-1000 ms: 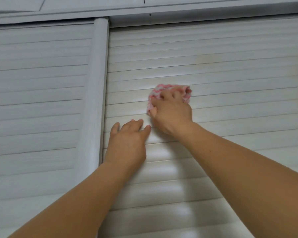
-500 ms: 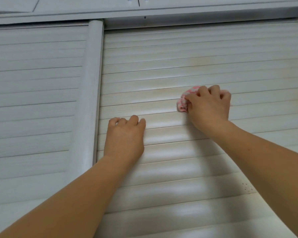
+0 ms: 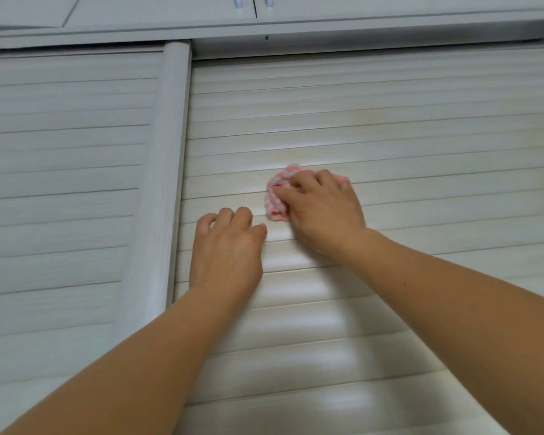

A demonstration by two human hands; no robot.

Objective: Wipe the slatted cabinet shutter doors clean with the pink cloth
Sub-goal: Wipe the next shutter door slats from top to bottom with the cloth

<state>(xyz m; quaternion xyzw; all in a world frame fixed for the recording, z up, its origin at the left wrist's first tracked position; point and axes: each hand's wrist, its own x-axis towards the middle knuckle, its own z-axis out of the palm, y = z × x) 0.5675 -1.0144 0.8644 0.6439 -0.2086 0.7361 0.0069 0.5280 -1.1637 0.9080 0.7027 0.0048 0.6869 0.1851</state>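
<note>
Right grip: right hand, fingers curled over the bunched pink cloth, pressing it flat to the slats.
Cloth place: mid-height on the right shutter door, left of centre, just right of the left hand.
Left grip: left hand, fingers loosely bent, holding nothing, bracing on the same door near the post.
Stroke advice: best run along each slat, not across; steady pressure into the grooves.
Next target: faint yellowish stain, farther up.
Left shutter door: apart from both hands.
</note>
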